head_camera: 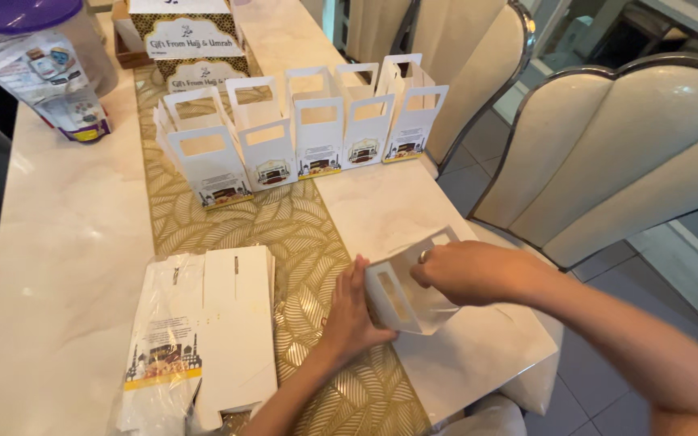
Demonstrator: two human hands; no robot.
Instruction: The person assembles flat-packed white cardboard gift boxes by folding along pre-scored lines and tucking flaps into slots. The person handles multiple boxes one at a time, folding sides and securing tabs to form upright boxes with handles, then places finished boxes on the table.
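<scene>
Both hands are gripping a white die-cut cardboard gift box [407, 292] — left hand [351, 311] bracing its side, right hand [464, 273] pinching the top flap; likely light, thin, easily creased — best held by edges.

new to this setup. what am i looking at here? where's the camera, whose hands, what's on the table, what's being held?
There is no machine here: a person works with two bare hands. The single picture comes from a camera worn on the person's head, looking down at the table.

The left hand and the right hand both grip a white cardboard box with a handle cut-out, only partly folded into shape. The right hand wears a ring.

On the marble-look table lies a gold leaf-patterned runner. Across it stands a row of finished white handle boxes. Near the left hand lies a stack of flat, unfolded boxes in a plastic wrapper. At the far end are a printed carton, a purple-lidded container and a clear packet. Cream chairs stand on the right.
</scene>
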